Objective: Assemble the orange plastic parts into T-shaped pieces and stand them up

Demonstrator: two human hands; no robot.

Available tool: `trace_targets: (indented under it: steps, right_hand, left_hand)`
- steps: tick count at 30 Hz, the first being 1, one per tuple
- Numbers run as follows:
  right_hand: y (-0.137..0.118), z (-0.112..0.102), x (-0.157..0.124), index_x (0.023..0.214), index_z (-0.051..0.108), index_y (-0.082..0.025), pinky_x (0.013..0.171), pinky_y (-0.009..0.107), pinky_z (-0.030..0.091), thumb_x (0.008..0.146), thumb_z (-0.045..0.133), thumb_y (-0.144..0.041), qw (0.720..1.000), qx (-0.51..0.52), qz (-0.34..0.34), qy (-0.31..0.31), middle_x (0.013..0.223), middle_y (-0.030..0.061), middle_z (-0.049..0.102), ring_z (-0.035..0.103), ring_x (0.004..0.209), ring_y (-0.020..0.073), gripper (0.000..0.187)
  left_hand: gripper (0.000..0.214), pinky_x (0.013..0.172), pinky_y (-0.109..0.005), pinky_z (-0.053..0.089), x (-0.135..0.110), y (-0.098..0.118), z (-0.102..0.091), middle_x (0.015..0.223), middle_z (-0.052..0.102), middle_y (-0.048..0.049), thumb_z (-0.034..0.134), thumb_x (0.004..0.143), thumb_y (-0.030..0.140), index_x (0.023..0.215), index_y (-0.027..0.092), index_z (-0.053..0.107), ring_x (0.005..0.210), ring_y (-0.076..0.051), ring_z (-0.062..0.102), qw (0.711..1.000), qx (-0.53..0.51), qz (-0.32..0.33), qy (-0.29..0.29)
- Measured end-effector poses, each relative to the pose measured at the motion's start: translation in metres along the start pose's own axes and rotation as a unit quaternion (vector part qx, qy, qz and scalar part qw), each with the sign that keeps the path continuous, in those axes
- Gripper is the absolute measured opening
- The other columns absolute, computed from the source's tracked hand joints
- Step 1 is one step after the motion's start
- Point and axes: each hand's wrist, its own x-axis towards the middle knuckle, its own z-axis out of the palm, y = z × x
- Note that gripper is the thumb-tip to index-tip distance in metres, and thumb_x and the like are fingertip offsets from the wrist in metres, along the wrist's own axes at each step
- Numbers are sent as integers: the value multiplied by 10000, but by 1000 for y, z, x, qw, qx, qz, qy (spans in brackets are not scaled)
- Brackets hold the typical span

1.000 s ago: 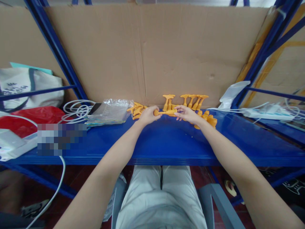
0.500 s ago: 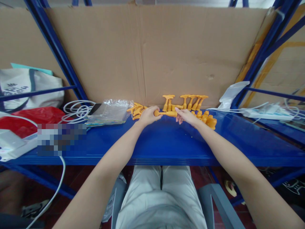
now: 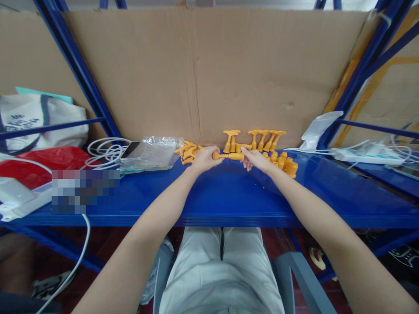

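My left hand (image 3: 203,160) is closed round the left end of an orange plastic bolt-like part (image 3: 228,155) held level above the blue shelf (image 3: 229,196). My right hand (image 3: 255,159) pinches the right end of the same part. Behind them several orange T-shaped parts (image 3: 262,138) stand upright against the cardboard. A small pile of orange pieces (image 3: 188,151) lies left of my left hand. Several orange cap-like pieces (image 3: 285,163) lie right of my right hand.
A clear plastic bag (image 3: 150,153) and coiled white cable (image 3: 106,151) lie to the left, with a red bag (image 3: 39,163) and a white tote (image 3: 36,122) beyond. A white power strip (image 3: 360,155) with cables sits at right. Cardboard (image 3: 212,74) backs the shelf.
My right hand has turned slightly on the part's right end, its fingers shifting from on top to the side. The left hand keeps its hold.
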Motion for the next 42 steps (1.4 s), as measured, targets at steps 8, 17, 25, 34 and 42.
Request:
trace_targets:
  steps: [8, 17, 25, 34, 42]
  right_hand:
    - [14, -3, 11, 1031, 663, -188, 917, 388, 531, 936, 609, -409, 944, -172, -244, 142, 1054, 93, 716, 675, 956, 219, 246]
    - [3, 21, -4, 1062, 733, -212, 989, 447, 476, 943, 573, -240, 860, -344, -377, 1, 1124, 110, 704, 624, 1110, 263, 201]
    - [-9, 28, -20, 1018, 744, -180, 910, 399, 434, 966, 559, -208, 827, -466, -314, -26, 1193, 115, 690, 568, 1136, 262, 194]
    - [-24, 31, -30, 1042, 773, -146, 885, 378, 410, 1022, 426, -201, 806, -540, -240, -6, 1214, 152, 677, 580, 1145, 261, 352]
    - [-21, 24, -27, 1169, 750, -151, 895, 390, 462, 1034, 369, -248, 824, -533, -187, 54, 1315, 175, 618, 629, 1100, 274, 417]
  left_hand:
    - [214, 756, -295, 475, 0, 0, -1, 924, 732, -49, 738, 767, 327, 934, 210, 671, 901, -231, 677, 999, 19, -34, -7]
    - [205, 808, -325, 506, -2, 10, -2, 995, 727, -65, 709, 794, 296, 981, 217, 685, 949, -246, 682, 998, 54, 3, -45]
    - [237, 854, -332, 527, -5, 25, -1, 1101, 707, -62, 664, 848, 308, 1067, 223, 694, 1041, -247, 678, 991, 101, 14, -89]
    - [549, 893, -283, 525, -4, 18, 3, 1210, 691, -68, 609, 915, 298, 1450, 237, 502, 1063, -196, 670, 999, 14, 39, -25]
    - [412, 1047, -376, 475, 0, -12, 2, 1271, 671, -120, 493, 902, 153, 1289, 163, 635, 1215, -248, 609, 994, 90, -56, -18]
